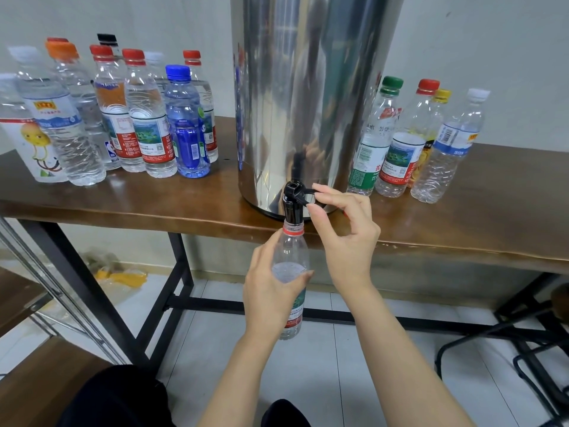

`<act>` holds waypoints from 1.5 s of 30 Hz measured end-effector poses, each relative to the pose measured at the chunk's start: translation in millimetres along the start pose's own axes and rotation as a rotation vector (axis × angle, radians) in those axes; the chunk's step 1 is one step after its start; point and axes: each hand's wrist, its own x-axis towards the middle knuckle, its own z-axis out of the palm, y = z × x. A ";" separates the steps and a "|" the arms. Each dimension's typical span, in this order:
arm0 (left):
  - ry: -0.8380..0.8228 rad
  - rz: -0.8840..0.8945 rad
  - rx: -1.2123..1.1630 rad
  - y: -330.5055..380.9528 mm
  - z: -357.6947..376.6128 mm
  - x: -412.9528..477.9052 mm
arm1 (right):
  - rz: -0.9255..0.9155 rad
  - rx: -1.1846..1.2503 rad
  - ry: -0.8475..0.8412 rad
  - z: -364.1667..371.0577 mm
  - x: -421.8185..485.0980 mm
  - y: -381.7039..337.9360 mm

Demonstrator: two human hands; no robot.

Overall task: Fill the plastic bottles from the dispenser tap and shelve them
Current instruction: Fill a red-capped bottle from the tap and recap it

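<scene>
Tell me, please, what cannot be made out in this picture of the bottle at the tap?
Head view, dispenser: top cut off by the upper edge.
Head view, held bottle: label mostly hidden by the left hand.
Head view, tap: flow too faint to tell; the right hand partly covers its lever.

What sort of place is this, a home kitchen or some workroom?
Probably a plain workroom or office corner, not a kitchen: a wooden table stands against a bare wall, bearing a large steel dispenser and many capped bottles; the floor is tiled.
</scene>
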 end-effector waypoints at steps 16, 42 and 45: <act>-0.014 -0.016 -0.021 1.7 -1.3 -1.7 | 0.057 0.039 -0.004 0.6 -2.4 0.7; -0.030 -0.029 -0.041 0.5 -1.2 -2.2 | 0.063 0.060 -0.017 0.9 -1.3 -4.5; -0.032 -0.029 -0.038 -0.2 -0.5 -2.0 | 0.062 0.060 -0.013 1.0 -1.5 -4.4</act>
